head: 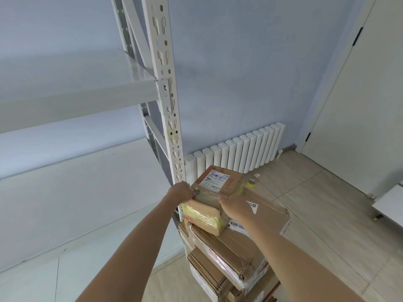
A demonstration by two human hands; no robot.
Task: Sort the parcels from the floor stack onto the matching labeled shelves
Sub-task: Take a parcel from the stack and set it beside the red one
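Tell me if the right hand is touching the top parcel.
Touching. The head view shows the right hand wrapped over the near right edge of the top parcel, no gap.

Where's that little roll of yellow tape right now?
In the head view, the roll of yellow tape lies on the floor right of centre, just beyond the stack of parcels and in front of the white radiator.

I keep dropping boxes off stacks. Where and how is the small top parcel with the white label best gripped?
Probably by its two opposite side faces, one hand from each side, as the left hand and right hand do now. The top parcel is a small box resting on the stack with both sides exposed; its taped surface looks slick, so squeeze inward.
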